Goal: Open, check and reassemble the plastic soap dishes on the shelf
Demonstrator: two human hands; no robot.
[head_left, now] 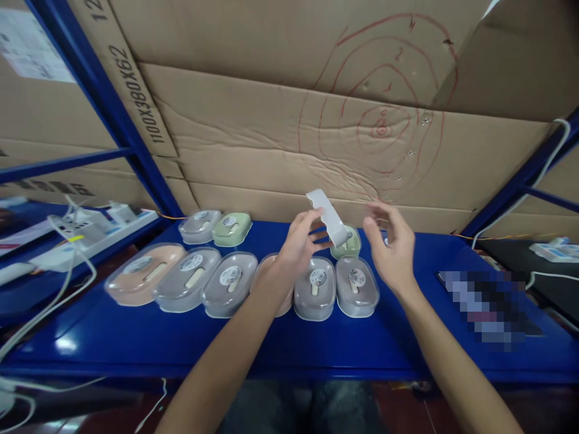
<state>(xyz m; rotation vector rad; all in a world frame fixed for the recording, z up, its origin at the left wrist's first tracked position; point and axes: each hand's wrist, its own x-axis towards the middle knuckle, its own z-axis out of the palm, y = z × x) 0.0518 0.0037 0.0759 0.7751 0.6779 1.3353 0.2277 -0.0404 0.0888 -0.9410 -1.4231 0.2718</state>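
The left hand (301, 242) holds a white strip (329, 216). The right hand (392, 250) is near it, thumb and fingers apart. Boxes (315, 292) sit on a blue table (262, 346). Red rings (382, 129) mark the cardboard (244, 108) behind.

Black print on the cardboard strip (136, 90) is reading "1100X380X62", running upwards, and above it "12" is showing, cut by the edge of view. On the cardboard sheet (235, 36), a red target (381, 129) is carrying small handwritten marks, which are looking unclear. Round stickers (230, 275) on the boxes (316, 308) and a white paper (34, 45) at far left are bearing print too small for reading.
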